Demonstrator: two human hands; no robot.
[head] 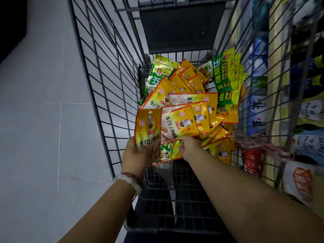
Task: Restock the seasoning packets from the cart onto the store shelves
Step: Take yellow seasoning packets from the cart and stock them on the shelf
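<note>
Left hand [135, 155] grips yellow packet [148, 128]; right hand [190, 147] seemingly pinches another.

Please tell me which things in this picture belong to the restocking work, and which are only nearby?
Belong to the job:
- yellow seasoning packets
- green seasoning packets
- cart
- store shelves
- left hand, holding one yellow packet
- right hand, reaching into the pile

Only nearby:
- red bag outside the cart
- bead bracelet

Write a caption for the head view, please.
Left hand holds a yellow packet; right hand reaches into the cart.
</note>
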